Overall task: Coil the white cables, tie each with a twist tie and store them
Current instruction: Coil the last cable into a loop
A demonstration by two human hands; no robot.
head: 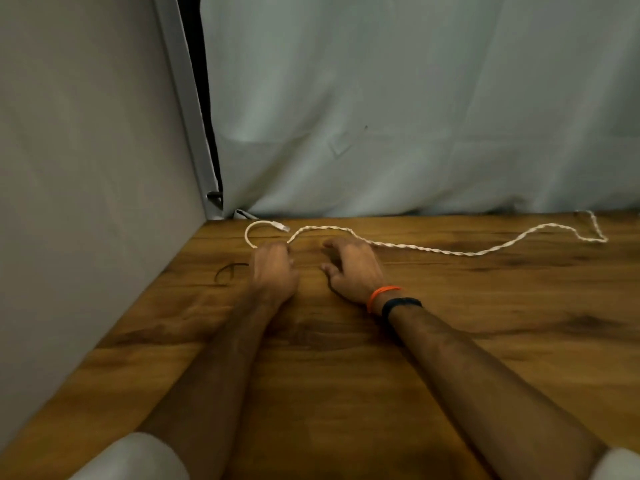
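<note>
A white braided cable (446,250) lies stretched along the far edge of the wooden table (381,375), running from a plug end (282,226) at the far left to a kink at the far right. My left hand (273,268) is closed on the cable near its plug end, where it forms a small loop. Just right of it, my right hand (353,268) rests over the table with fingers apart, close to the cable; whether it touches the cable is unclear. A dark twist tie (228,270) lies on the table left of my left hand.
A grey panel (86,202) walls off the table's left side. A pale curtain (415,116) hangs behind the far edge. My right wrist carries an orange band and a black band.
</note>
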